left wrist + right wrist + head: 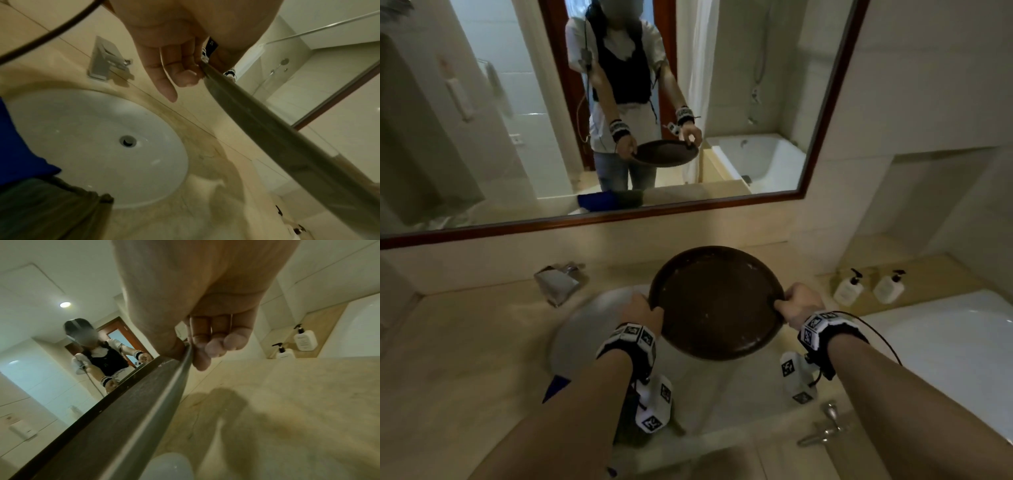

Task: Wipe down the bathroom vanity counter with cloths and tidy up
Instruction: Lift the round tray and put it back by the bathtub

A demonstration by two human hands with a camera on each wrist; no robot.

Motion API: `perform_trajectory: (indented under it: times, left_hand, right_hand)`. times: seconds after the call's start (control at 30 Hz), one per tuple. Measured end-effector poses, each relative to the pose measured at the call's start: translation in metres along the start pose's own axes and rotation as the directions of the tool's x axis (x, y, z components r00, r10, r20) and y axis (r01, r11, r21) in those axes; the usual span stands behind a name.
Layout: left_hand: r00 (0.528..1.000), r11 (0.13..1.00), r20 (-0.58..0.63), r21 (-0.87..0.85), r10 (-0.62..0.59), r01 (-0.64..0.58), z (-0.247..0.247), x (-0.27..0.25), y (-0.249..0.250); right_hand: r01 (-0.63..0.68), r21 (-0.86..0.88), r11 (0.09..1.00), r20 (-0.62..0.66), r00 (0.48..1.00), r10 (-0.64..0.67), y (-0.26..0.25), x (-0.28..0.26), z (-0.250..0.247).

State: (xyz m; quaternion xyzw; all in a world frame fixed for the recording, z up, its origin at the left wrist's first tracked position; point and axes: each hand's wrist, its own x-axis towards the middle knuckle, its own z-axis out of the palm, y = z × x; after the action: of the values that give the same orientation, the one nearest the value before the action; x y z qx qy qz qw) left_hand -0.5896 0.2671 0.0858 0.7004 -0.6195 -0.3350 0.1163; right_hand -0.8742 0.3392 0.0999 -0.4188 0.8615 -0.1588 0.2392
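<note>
A round dark tray [717, 303] is held above the desk [465, 342], lifted clear of it, partly over the white sink [98, 146]. Its left rim is gripped by the left hand [642, 310], fingers [185, 76] curled under the edge; its right rim is pinched by the right hand [799, 303], thumb on top. A blue cloth [18, 146] and a dark cloth [47, 211] are draped at the sink's near edge. Two pump bottles [847, 287] are seen on a ledge to the right, well apart from the tray.
</note>
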Motion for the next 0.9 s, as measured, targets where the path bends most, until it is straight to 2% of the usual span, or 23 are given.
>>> perform_trajectory:
  times: [0.2, 0.33, 0.47, 0.77, 0.9]
  left_hand:
    - [0.995, 0.998, 0.091, 0.047, 0.030, -0.035, 0.060, 0.016, 0.041]
    - [0.987, 0.992, 0.143, 0.097, 0.068, -0.082, 0.088, 0.050, 0.066]
    - [0.967, 0.983, 0.207, 0.084, 0.145, -0.166, 0.108, 0.094, 0.091]
    - [0.961, 0.986, 0.260, 0.103, 0.098, -0.128, 0.140, 0.145, 0.118]
    - [0.961, 0.983, 0.264, 0.135, 0.085, -0.125, 0.160, 0.158, 0.124]
  right_hand:
    - [-0.145, 0.038, 0.989, 0.031, 0.989, 0.144, 0.070, 0.030, -0.009]
    - [-0.196, 0.048, 0.979, 0.059, 0.979, 0.193, 0.097, 0.056, -0.011]
    - [-0.234, 0.046, 0.971, 0.067, 0.971, 0.230, 0.103, 0.082, -0.024]
    - [-0.234, 0.043, 0.971, 0.062, 0.971, 0.231, 0.101, 0.146, -0.036]
    - [-0.211, -0.059, 0.976, 0.155, 0.964, 0.217, 0.112, 0.168, -0.030]
